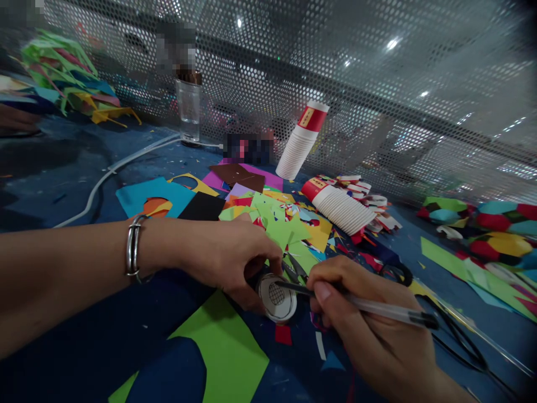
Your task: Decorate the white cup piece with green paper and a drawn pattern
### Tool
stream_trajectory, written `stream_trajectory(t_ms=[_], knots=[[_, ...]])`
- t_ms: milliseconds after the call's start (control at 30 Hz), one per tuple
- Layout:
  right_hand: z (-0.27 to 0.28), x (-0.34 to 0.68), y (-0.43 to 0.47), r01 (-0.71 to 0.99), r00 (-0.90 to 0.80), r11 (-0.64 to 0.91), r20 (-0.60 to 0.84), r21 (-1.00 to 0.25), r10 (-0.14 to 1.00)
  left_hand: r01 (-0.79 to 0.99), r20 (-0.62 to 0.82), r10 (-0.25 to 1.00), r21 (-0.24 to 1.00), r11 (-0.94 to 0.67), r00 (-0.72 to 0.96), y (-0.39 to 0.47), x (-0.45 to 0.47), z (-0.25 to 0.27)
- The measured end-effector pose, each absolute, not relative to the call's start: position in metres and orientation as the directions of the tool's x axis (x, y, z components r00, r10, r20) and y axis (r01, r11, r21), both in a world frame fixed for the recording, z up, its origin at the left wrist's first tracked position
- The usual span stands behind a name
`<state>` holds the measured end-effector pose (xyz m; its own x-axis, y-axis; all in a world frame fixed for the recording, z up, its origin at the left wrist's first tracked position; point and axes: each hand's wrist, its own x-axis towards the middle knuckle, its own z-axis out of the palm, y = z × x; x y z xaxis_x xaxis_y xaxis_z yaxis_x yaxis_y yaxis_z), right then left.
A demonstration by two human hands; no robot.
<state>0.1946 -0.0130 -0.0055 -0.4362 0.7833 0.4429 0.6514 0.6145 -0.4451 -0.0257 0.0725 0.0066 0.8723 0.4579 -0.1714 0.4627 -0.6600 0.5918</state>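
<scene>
My left hand (239, 257), with a silver bangle at its wrist, grips a small round white piece (283, 305) that looks like the bottom of a paper cup. A circle filled with a dark grid is drawn on its face. Between the fingers of my right hand (364, 313) is a pen (377, 309) with a clear barrel and a black end. Its tip rests at or just over the drawn circle. Scissors (295, 268) lie behind the pen, partly hidden by my right hand. Below the white piece is a cut green paper sheet (229, 347).
Coloured paper scraps (289, 224) are heaped ahead. One paper cup stack (302, 140) leans upright; another cup stack (339, 207) lies sideways. A clear glass (189, 112) and white cable (100, 182) are at back left, before a perforated metal screen (377, 112). Patchwork paper balls (501, 240) sit right.
</scene>
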Motion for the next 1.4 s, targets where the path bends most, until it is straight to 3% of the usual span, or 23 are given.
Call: stream_trajectory(t_ms=[933, 1400], knots=[[-0.0027, 0.1897, -0.0138, 0.634, -0.445, 0.616, 0.432, -0.467, 0.785, 0.463, -0.168, 0.461, 0.593, -0.659, 0.872, 0.0724, -0.0258, 0.0049], [-0.0071, 0.1851, -0.0153, 0.538, -0.419, 0.521, 0.326, -0.663, 0.848, 0.441, -0.154, 0.446, 0.607, -0.661, 0.882, 0.0734, -0.0262, 0.0045]])
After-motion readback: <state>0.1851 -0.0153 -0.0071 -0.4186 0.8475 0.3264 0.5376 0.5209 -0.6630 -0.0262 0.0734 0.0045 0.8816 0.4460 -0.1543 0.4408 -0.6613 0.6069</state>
